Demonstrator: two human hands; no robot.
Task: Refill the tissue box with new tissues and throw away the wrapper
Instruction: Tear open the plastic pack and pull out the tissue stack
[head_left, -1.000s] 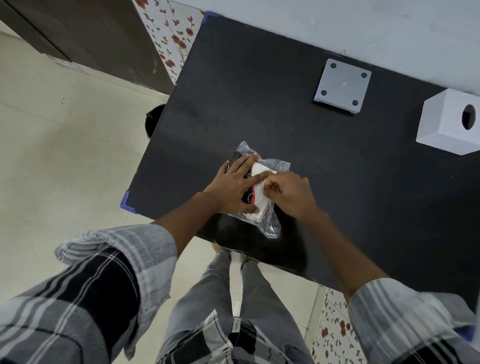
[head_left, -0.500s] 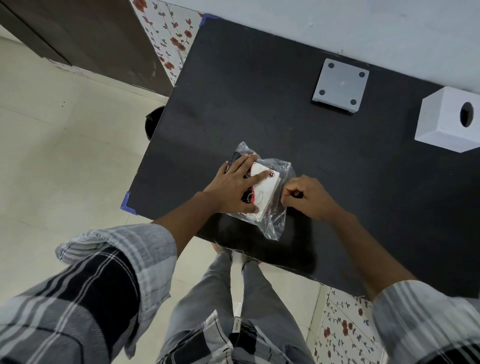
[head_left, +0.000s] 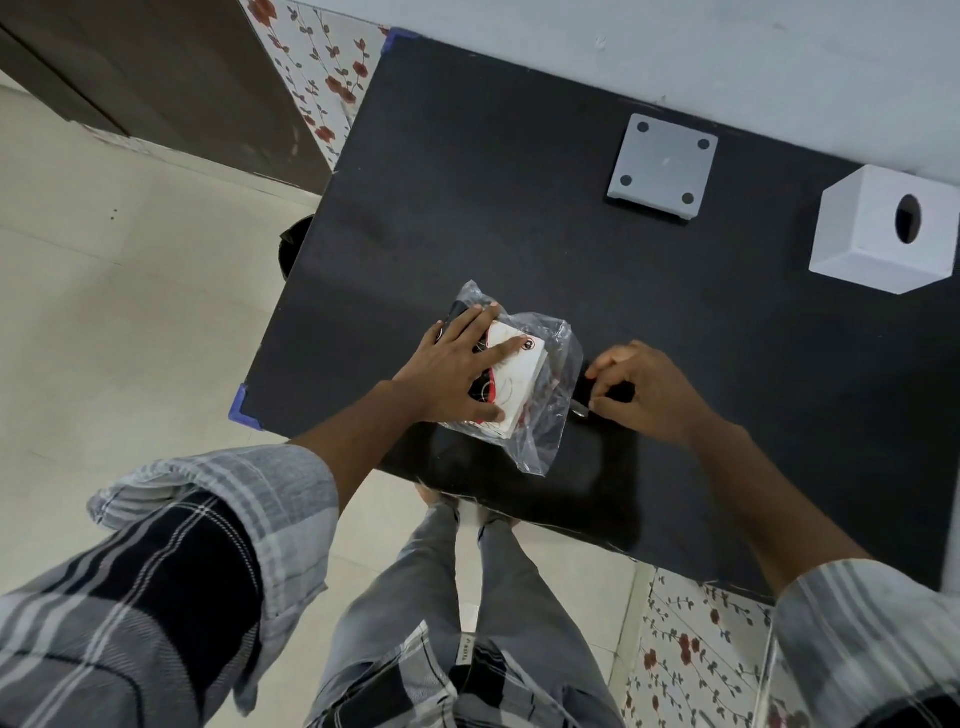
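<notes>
A pack of tissues (head_left: 514, 387), white with red and black print, lies in a crinkled clear wrapper (head_left: 551, 421) near the front edge of the black table (head_left: 519, 218). My left hand (head_left: 447, 371) presses flat on the pack, fingers spread and thumb along its near side. My right hand (head_left: 647, 395) rests on the table just right of the wrapper, thumb and fingers pinched on a small shiny scrap (head_left: 581, 413) at the wrapper's edge. The white cube tissue box (head_left: 878, 244), with a round hole on one face, stands at the far right.
A grey square plate (head_left: 662, 166) with four corner dots lies at the back of the table beside the wall. A dark bin (head_left: 291, 249) shows on the floor under the table's left edge. My legs stand at the front edge.
My right hand has drawn away from the top of the pack to the right and now sits beside the wrapper. The wrapper's right side has spread open. My left hand stays on the pack.
</notes>
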